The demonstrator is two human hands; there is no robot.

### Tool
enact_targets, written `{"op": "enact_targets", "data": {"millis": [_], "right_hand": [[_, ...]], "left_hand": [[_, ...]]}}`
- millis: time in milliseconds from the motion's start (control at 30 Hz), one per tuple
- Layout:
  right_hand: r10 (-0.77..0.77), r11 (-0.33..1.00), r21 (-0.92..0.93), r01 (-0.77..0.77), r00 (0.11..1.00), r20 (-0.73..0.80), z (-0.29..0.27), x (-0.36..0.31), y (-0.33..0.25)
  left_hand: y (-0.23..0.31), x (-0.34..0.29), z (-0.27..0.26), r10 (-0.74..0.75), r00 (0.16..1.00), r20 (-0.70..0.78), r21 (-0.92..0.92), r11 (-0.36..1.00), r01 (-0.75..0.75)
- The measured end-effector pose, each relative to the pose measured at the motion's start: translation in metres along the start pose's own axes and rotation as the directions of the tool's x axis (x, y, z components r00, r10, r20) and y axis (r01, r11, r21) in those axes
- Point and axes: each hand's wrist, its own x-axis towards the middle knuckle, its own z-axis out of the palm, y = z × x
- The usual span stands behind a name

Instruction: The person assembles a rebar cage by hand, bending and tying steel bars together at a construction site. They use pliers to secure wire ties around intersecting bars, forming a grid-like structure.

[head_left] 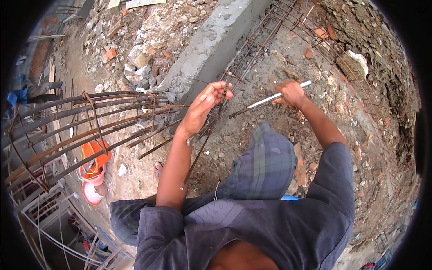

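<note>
In front of me, my left hand (pixel 204 105) is raised with its palm turned inward. Its fingers curl loosely round a thin rusty steel bar (pixel 223 101), with the thumb apart from them. My right hand (pixel 291 94) is closed round the silver tube of a hooked tool (pixel 267 100). The tool's dark end points left toward the long reinforcement cage (pixel 252 49), near a tied joint. Another thin rod (pixel 195 162) slants down beside my left forearm. Any wire at the joint is too small to make out.
A concrete beam (pixel 202 49) runs beside the cage. Curved rebar with stirrups (pixel 94 117) juts out at left, above orange buckets (pixel 95 155). Rubble (pixel 144 49) and broken bricks (pixel 300 166) cover the ground. A person in blue (pixel 20 96) is at far left.
</note>
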Motion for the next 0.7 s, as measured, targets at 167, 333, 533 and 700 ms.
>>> {"op": "enact_targets", "data": {"millis": [167, 333, 533, 700], "right_hand": [[-0.082, 0.996, 0.011, 0.088, 0.962, -0.261, 0.005, 0.030, 0.004], [0.079, 0.990, -0.093, -0.111, 0.953, -0.292, 0.007, 0.050, -0.007], [0.087, 0.996, 0.008, -0.087, 0.974, -0.209, 0.016, 0.049, -0.012], [0.155, 0.985, 0.093, -0.143, 0.977, -0.147, 0.000, 0.046, -0.025]], "left_hand": [[-0.003, -0.001, -0.001, -0.012, 1.000, -0.029, -0.025, 1.000, 0.011], [-0.002, 0.000, 0.000, -0.016, 0.999, -0.028, 0.011, 1.000, 0.016], [-0.002, 0.000, 0.001, -0.006, 1.000, -0.029, 0.003, 1.000, 0.006], [-0.003, -0.002, 0.001, 0.007, 0.999, -0.034, 0.004, 1.000, -0.007]]}}
